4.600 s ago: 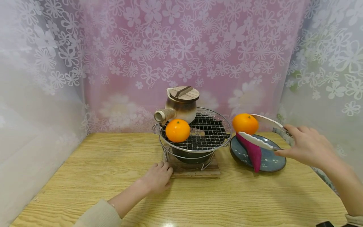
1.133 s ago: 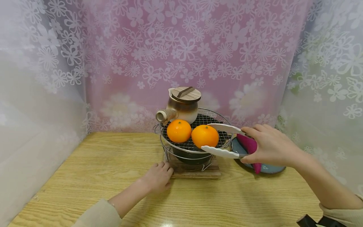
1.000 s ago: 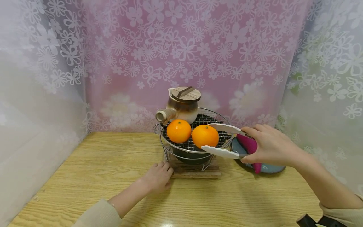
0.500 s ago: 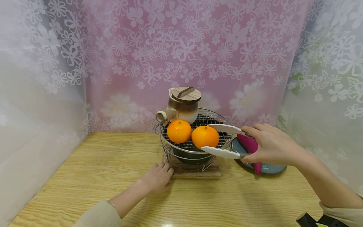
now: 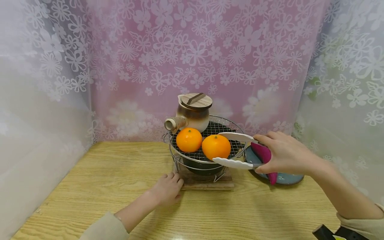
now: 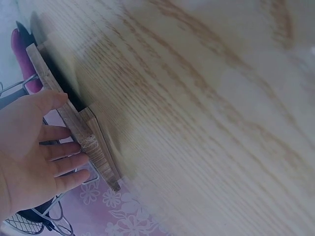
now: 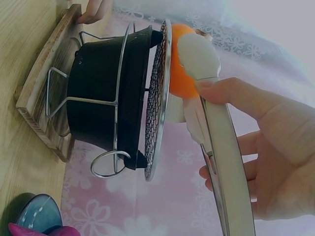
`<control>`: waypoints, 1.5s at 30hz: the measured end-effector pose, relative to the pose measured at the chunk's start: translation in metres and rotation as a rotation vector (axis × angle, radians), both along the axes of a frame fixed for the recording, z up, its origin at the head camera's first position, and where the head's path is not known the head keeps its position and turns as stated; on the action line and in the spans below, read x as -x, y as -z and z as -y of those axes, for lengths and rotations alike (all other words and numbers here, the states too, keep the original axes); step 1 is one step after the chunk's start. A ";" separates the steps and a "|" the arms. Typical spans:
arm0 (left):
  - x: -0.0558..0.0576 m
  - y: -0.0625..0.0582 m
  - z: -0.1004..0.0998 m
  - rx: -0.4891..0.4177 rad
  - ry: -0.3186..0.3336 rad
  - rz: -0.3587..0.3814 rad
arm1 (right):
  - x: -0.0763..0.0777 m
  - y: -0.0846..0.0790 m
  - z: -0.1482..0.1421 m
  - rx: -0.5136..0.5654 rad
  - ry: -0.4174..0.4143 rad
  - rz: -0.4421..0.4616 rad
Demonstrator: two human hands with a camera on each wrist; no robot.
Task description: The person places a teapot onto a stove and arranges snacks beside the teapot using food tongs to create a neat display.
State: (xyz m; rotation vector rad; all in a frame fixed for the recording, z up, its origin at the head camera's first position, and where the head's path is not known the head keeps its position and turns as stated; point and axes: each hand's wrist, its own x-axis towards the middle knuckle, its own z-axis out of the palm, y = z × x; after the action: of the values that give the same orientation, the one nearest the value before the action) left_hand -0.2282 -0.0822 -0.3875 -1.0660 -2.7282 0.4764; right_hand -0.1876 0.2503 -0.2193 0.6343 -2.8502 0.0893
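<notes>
My right hand [image 5: 286,153] grips silver tongs [image 7: 224,162] with white scalloped tips. The tips stand on either side of an orange [image 5: 216,146], which sits at the front of the round wire grill rack [image 7: 160,108]. A second orange [image 5: 189,140] lies just left of it on the mesh. Behind them stands a brown-and-cream clay pot [image 5: 195,116] with a wooden lid and a side handle pointing left. Low at the left, my left hand [image 5: 168,188] rests its relaxed fingers against the wooden board [image 6: 74,120] under the stove, thumb along the board's edge.
The rack stands over a black stove bowl [image 7: 98,93] on wire legs. To its right is a blue plate [image 5: 288,178] bearing a magenta, tapered item [image 5: 264,155], partly hidden by my right hand. Floral curtains [image 5: 195,66] hang close around the wood-grain table [image 5: 225,213].
Several seconds ago the tongs held the orange above the plate; my right hand has since carried it left onto the rack. During the last second almost nothing moves, and my left hand stays put.
</notes>
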 end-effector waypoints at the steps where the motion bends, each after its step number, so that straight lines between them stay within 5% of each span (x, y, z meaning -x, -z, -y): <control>1: 0.000 0.000 0.000 -0.002 0.000 0.003 | 0.000 0.000 0.000 0.001 0.000 0.003; 21: 0.002 -0.002 0.000 -0.010 0.006 -0.009 | -0.005 0.008 -0.036 0.135 0.043 0.094; 31: 0.002 -0.003 0.000 -0.016 0.006 -0.014 | -0.002 0.009 -0.066 0.206 0.164 0.162; 45: 0.001 0.000 0.000 -0.003 0.006 -0.009 | 0.015 0.038 -0.092 0.205 0.273 0.208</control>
State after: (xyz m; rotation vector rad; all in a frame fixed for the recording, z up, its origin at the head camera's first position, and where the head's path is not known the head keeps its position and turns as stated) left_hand -0.2296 -0.0818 -0.3879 -1.0689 -2.7159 0.4751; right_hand -0.2030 0.3426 -0.2572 0.2014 -3.0395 0.4181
